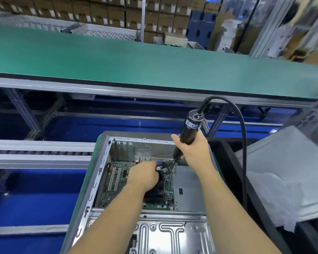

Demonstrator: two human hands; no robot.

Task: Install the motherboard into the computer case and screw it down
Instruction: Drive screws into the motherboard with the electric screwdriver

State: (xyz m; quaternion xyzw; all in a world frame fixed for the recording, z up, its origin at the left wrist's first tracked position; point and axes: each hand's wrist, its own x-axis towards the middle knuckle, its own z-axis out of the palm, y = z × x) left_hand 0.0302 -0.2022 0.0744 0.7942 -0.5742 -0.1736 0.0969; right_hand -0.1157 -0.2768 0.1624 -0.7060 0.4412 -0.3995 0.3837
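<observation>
motherboard [117, 182] seated in the open computer case [99, 173], i brace it with my left hand [145, 174], fingers curled near the screw point, while my right hand [191, 149] grips the electric screwdriver [188, 131], which i judge should stay square to the board.

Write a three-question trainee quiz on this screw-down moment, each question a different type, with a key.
1. True or false: the motherboard already lies inside the computer case.
2. Which of the two hands grips the electric screwdriver? A) left hand B) right hand
3. Fill in: the screwdriver's tip points at the board's far ___ corner.

Key: 1 true; 2 B; 3 right.
</observation>
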